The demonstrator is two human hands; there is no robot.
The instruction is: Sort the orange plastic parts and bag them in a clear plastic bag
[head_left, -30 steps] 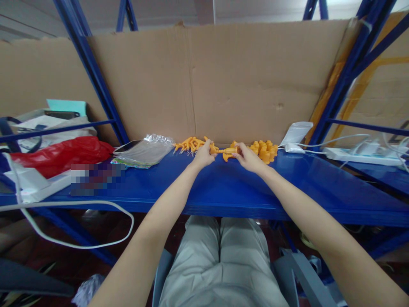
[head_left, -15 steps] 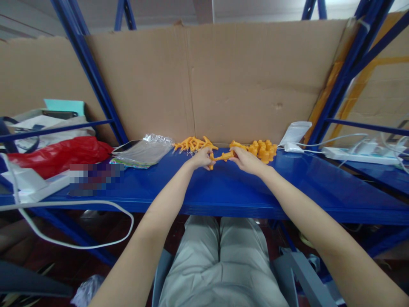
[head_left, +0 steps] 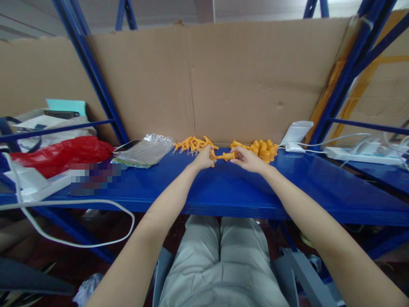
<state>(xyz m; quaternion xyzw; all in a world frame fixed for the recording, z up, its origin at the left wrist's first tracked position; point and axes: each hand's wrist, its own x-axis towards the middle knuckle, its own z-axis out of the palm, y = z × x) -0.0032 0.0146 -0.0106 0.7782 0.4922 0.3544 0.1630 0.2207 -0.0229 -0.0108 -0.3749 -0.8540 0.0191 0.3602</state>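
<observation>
Between my hands, just above the blue shelf top, an orange plastic rod (head_left: pixel 220 157) lies nearly level. My left hand (head_left: pixel 204 157) is closed around its left end, where a short crosspiece sticks out below my fingers. My right hand (head_left: pixel 247 158) grips the thicker, cylinder-like right end between thumb and fingers. Behind my left hand is a pile of forked orange plastic pieces (head_left: pixel 191 144) with thin metal chains. Beyond and beside my right hand stand several knobbed orange plastic pieces (head_left: pixel 263 149), grouped close together. My fingers hide both ends of the rod in part.
A cardboard sheet (head_left: pixel 223 81) walls off the back of the blue shelf (head_left: pixel 230 187). Clear plastic bags (head_left: pixel 147 149) lie to the left, near a red plastic bag (head_left: pixel 70 154). On the right are a white power strip (head_left: pixel 364 154) with cables and a white packet (head_left: pixel 295 134).
My right hand has shifted slightly right and lower, and more of the rod's thicker right part now shows. My left hand keeps hold of the other end.
</observation>
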